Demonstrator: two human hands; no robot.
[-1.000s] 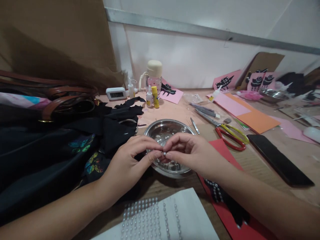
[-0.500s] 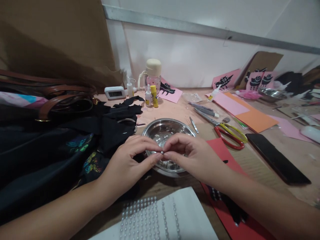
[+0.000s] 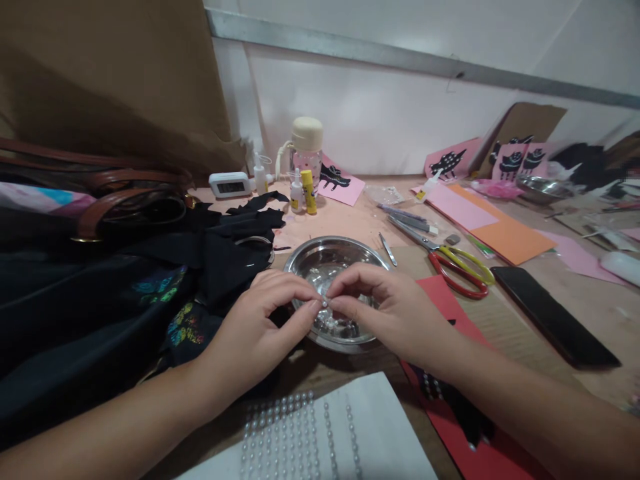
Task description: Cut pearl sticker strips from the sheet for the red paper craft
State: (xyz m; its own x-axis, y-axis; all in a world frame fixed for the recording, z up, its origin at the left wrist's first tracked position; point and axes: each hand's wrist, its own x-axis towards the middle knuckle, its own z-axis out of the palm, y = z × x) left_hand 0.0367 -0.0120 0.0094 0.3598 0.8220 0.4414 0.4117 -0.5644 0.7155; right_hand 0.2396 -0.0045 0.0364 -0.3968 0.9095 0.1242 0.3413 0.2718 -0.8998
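Note:
My left hand (image 3: 260, 320) and my right hand (image 3: 380, 310) meet fingertip to fingertip over a steel bowl (image 3: 320, 257). Both are pinched on one small pearl bead (image 3: 325, 304) held between them above the bowl's near rim. Small pale bits lie inside the bowl. A white sheet of stick-on pearls (image 3: 295, 433) lies near the table's front edge, just below my hands. A red card (image 3: 440, 300) with a black cut-out shape on it sits under my right forearm.
Black cloth and a bag with brown straps (image 3: 115, 193) fill the left side. Red and yellow scissors (image 3: 457, 270), tweezers (image 3: 387, 248), a black phone (image 3: 553, 317), glue bottles (image 3: 305, 193), a small clock (image 3: 229, 185), a bottle (image 3: 306, 150) and pink and orange cards (image 3: 500, 233) lie further back and right.
Both hands stayed pinched on the bead and shifted very slightly up and back over the bowl. Nothing else moved.

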